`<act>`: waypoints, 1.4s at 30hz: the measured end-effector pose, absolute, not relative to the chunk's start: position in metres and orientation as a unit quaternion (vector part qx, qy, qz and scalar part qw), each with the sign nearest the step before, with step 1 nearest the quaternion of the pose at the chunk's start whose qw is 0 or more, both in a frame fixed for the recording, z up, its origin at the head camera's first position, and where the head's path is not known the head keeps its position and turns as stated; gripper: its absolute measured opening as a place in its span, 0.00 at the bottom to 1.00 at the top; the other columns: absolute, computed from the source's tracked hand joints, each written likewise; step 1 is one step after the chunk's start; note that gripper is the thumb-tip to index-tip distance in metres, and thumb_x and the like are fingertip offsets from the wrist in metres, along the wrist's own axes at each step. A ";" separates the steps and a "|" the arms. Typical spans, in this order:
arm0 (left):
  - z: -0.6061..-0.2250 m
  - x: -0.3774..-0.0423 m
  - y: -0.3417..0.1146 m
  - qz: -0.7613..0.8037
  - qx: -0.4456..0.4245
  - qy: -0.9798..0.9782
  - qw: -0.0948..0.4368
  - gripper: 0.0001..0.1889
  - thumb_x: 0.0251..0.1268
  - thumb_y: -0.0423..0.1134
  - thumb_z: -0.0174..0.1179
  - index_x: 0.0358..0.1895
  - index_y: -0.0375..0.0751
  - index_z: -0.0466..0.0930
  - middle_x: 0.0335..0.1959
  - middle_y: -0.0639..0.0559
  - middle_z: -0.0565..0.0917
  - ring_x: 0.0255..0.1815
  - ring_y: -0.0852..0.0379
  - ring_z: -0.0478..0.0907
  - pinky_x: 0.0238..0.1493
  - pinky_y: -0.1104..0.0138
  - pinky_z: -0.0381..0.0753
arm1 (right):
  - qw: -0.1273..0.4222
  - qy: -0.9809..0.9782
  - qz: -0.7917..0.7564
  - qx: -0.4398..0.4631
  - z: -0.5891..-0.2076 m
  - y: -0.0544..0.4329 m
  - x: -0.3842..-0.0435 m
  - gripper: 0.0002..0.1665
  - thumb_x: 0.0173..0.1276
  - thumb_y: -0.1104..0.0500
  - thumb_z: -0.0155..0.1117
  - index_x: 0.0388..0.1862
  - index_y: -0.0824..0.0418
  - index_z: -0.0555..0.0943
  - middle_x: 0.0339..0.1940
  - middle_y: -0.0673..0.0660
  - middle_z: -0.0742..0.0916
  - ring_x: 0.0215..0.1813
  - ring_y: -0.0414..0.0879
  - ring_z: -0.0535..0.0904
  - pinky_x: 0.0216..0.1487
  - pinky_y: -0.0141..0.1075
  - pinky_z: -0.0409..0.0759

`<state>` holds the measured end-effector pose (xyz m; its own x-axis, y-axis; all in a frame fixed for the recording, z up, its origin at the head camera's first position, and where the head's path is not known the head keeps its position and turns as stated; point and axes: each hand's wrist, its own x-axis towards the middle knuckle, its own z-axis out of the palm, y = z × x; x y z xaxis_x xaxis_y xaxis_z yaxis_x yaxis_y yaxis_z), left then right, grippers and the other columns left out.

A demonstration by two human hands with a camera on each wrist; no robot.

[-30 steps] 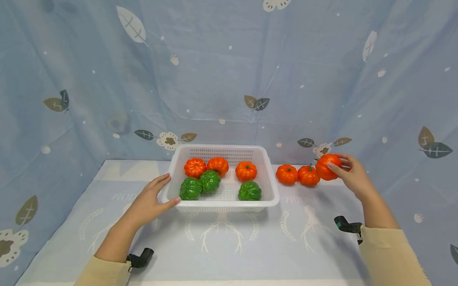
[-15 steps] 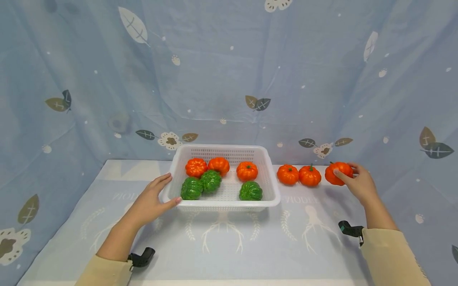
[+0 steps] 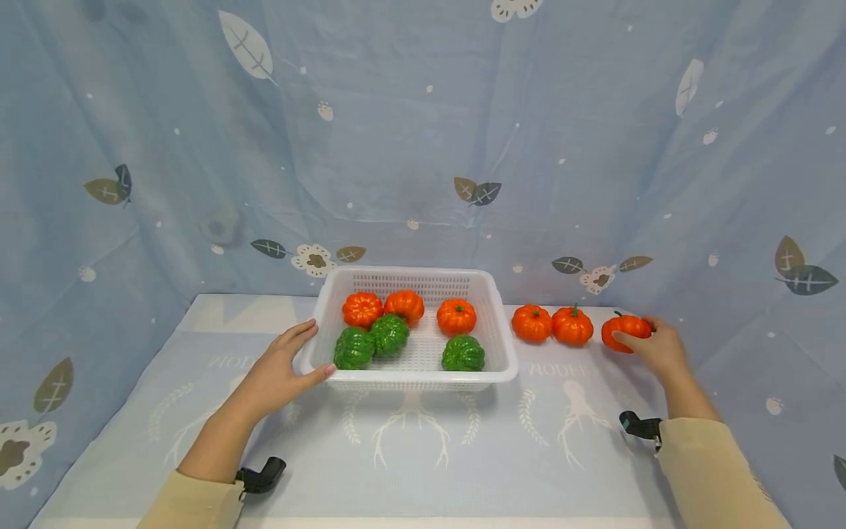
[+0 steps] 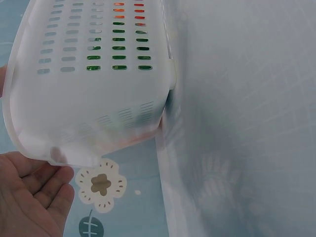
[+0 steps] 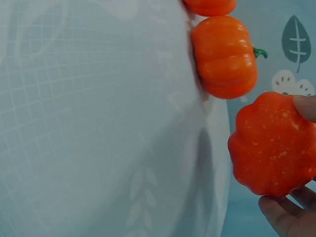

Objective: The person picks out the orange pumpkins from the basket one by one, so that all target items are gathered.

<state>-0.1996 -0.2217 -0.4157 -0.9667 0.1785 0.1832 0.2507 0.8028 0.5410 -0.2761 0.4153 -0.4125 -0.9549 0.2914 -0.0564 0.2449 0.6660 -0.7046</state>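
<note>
Right hand point(image 3: 664, 351) has lowered its gripped pumpkin point(image 3: 624, 333), bringing the row point(image 3: 572, 326) to three; left hand point(image 3: 274, 373), fingers relaxed, touches basket point(image 3: 423, 376).

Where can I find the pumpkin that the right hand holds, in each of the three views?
Head: right side, a little below mid-height; the pumpkin is in the right hand.
Left wrist: not in it.
Right wrist: at the right edge, a little below mid-height.
Shared landmark: the printed blue curtain, which shows in all three views.
</note>
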 end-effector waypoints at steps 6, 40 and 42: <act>-0.416 -0.200 -0.222 -0.292 -0.112 -0.948 0.060 0.47 0.64 0.59 0.66 0.77 0.34 0.59 0.78 0.40 0.58 0.75 0.31 0.57 0.65 0.33 0.64 | 0.052 -0.914 0.377 -0.144 -0.426 0.416 -0.283 0.54 0.69 0.43 0.65 0.76 0.77 0.53 0.72 0.80 0.63 0.69 0.74 0.61 0.68 0.65 0.64; -0.420 -0.200 -0.223 -0.294 -0.120 -0.946 0.071 0.46 0.64 0.59 0.66 0.77 0.34 0.59 0.78 0.42 0.59 0.75 0.33 0.57 0.66 0.35 0.63 | 0.061 -0.859 0.448 -0.240 -0.445 0.407 -0.292 0.45 0.74 0.55 0.61 0.80 0.69 0.52 0.79 0.72 0.58 0.78 0.68 0.52 0.75 0.57 0.56; -0.420 -0.200 -0.223 -0.294 -0.119 -0.946 0.072 0.46 0.64 0.58 0.66 0.77 0.35 0.59 0.78 0.42 0.59 0.75 0.33 0.57 0.66 0.35 0.63 | 0.062 -0.857 0.453 -0.236 -0.446 0.407 -0.294 0.45 0.74 0.56 0.61 0.80 0.69 0.52 0.79 0.72 0.58 0.78 0.68 0.52 0.75 0.56 0.55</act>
